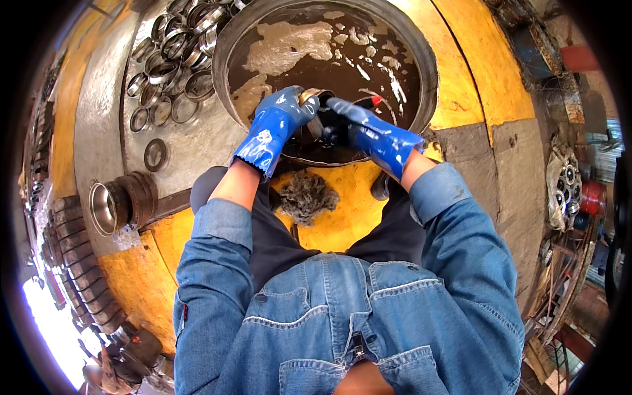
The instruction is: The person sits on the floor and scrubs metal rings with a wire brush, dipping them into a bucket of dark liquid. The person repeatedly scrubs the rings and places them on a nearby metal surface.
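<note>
A metal ring (309,97), brass-toned and shiny, is held at approx the 12 o'clock side of frame centre, just above the near rim of a round basin (224,72) filled w/ dark, foamy liquid. The ring is gripped by the left hand (284,108) in a blue rubber glove; fingers are wrapped round its left side, so the grip is closed on the ring. Ring's open face seems turned toward 3 o'clock, but its axis can't be read w/ certainty, as most of it is hidden by the glove.

The right hand (355,118), also blue-gloved, comes in from 4 o'clock and is closed on a dark tool (368,102) w/ a red tip; probably a brush, not clear. Tool's long axis runs approx 9-to-3, its working end hidden by the gloves, somewhere at or near the ring. Both hands are practically touching; the left is the one carrying the ring, the right lies just at its 3 o'clock side.

Outward: a clump of grey steel wool (308,196) lies on a yellow surface at 6 o'clock of the hands, between the knees. At 10 o'clock a heap of similar metal rings (172,49) is spread on a grey metal sheet. At 8 o'clock a shiny cylindrical sleeve (105,207) lies on its side. Denim sleeves fill the lower frame.
</note>
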The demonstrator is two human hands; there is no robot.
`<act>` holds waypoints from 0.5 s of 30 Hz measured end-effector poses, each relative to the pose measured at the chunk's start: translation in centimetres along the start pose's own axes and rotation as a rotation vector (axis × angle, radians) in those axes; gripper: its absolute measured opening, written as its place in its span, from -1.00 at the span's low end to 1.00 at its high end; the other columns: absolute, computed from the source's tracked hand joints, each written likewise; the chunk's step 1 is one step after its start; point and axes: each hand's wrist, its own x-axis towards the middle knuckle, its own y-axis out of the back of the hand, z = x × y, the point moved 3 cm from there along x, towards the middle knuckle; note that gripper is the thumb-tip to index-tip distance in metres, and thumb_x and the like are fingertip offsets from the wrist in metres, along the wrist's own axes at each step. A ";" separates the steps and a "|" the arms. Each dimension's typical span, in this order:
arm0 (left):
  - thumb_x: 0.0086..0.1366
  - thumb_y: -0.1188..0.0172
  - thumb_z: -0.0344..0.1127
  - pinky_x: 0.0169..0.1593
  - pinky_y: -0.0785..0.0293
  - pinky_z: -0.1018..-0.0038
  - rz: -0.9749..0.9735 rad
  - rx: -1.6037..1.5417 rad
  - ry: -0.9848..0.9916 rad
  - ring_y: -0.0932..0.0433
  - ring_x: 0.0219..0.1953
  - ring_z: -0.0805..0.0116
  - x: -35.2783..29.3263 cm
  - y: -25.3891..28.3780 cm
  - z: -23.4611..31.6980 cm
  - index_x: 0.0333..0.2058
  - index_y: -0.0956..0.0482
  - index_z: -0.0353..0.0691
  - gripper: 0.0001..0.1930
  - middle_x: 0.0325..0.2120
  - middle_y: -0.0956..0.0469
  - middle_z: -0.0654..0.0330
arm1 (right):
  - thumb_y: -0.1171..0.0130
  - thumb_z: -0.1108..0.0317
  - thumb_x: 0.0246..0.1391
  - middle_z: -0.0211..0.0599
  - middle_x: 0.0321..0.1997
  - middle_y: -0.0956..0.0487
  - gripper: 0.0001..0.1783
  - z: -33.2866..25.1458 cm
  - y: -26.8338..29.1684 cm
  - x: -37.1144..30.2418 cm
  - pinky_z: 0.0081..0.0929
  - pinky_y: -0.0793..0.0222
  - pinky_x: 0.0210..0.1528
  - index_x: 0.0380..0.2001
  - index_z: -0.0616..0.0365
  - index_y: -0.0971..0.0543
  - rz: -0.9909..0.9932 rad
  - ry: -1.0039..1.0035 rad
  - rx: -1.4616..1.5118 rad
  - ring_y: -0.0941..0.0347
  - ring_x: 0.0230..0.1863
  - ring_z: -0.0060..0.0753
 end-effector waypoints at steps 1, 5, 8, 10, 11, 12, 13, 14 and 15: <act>0.37 -0.18 0.21 0.20 -0.52 0.14 0.015 0.027 0.032 -0.62 0.13 -0.10 -0.4 0.3 -0.6 0.19 -0.58 -0.18 -0.36 0.05 -0.67 -0.10 | -0.26 0.08 0.31 -0.29 -0.20 -0.71 -0.70 -0.7 -2.0 -0.5 -0.37 -0.51 -0.53 -0.01 -0.05 -0.65 0.131 0.021 0.105 -0.59 -0.46 -0.29; 0.38 -0.16 0.21 0.22 -0.52 0.17 -0.020 0.021 0.069 -0.63 0.14 -0.06 -0.3 0.1 0.4 0.23 -0.57 -0.14 -0.36 0.07 -0.67 -0.06 | -0.28 0.13 0.32 -0.27 -0.18 -0.71 -0.71 0.1 -0.7 0.2 -0.21 -0.61 -0.39 0.03 -0.06 -0.65 0.236 -0.043 0.095 -0.62 -0.40 -0.23; 0.37 -0.22 0.15 0.18 -0.54 0.23 -0.011 0.034 0.056 -0.66 0.08 -0.05 -0.3 0.3 0.5 0.17 -0.60 -0.22 -0.39 0.01 -0.69 -0.10 | -0.27 0.04 0.30 -0.27 -0.21 -0.73 -0.66 0.2 -0.3 -0.2 -0.33 -0.61 -0.17 -0.07 0.04 -0.71 -0.022 0.280 -0.548 -0.64 -0.28 -0.35; 0.37 -0.19 0.15 0.17 -0.53 0.19 0.009 0.020 0.020 -0.65 0.09 -0.06 -0.7 0.6 0.0 0.13 -0.63 -0.17 -0.44 0.00 -0.69 -0.07 | -0.22 0.09 0.31 -0.35 -0.22 -0.75 -0.73 -0.4 -1.3 0.3 -0.35 -0.60 -0.13 -0.18 -0.01 -0.75 0.139 0.491 -1.372 -0.65 -0.17 -0.38; 0.37 -0.17 0.15 0.17 -0.53 0.17 0.016 0.009 -0.002 -0.64 0.09 -0.07 -0.6 0.5 0.0 0.11 -0.65 -0.14 -0.46 0.00 -0.70 -0.05 | -0.22 0.17 0.30 -0.38 -0.18 -0.77 -0.82 -0.6 -2.1 -0.4 -0.25 -0.63 -0.06 -0.20 -0.12 -0.76 0.140 0.688 -1.760 -0.70 -0.06 -0.26; 0.37 -0.18 0.15 0.17 -0.52 0.17 -0.002 -0.006 0.013 -0.64 0.08 -0.09 -0.4 0.4 -0.1 0.09 -0.66 -0.15 -0.46 -0.02 -0.70 -0.06 | -0.25 0.18 0.25 -0.38 -0.16 -0.76 -0.85 -1.1 -2.4 -0.4 -0.22 -0.64 -0.04 -0.19 -0.19 -0.76 0.091 0.630 -1.891 -0.68 -0.02 -0.18; 0.36 -0.18 0.15 0.17 -0.52 0.17 -0.003 -0.014 0.002 -0.64 0.09 -0.09 -0.2 0.2 -0.2 0.09 -0.65 -0.15 -0.46 -0.02 -0.70 -0.07 | -0.28 0.19 0.21 -0.39 -0.13 -0.75 -0.85 -1.8 -3.1 -0.8 -0.18 -0.64 -0.02 -0.19 -0.26 -0.76 0.047 0.568 -2.022 -0.67 0.01 -0.09; 0.36 -0.18 0.15 0.17 -0.52 0.17 -0.003 -0.022 -0.007 -0.64 0.09 -0.09 0.0 0.1 -0.4 0.09 -0.65 -0.15 -0.46 -0.02 -0.70 -0.07 | -0.33 0.15 0.14 -0.42 -0.12 -0.74 -0.81 -1.9 -3.9 -1.0 -0.20 -0.64 -0.02 -0.17 -0.25 -0.75 0.093 0.456 -2.154 -0.67 0.04 -0.16; 0.36 -0.18 0.15 0.18 -0.52 0.18 -0.003 -0.030 -0.016 -0.64 0.09 -0.09 0.1 0.0 -0.6 0.09 -0.65 -0.15 -0.46 -0.02 -0.69 -0.08 | -0.31 0.16 0.17 -0.39 -0.12 -0.76 -0.82 -1.7 -3.6 -0.8 -0.22 -0.63 -0.04 -0.16 -0.22 -0.75 0.128 0.534 -2.081 -0.68 0.01 -0.10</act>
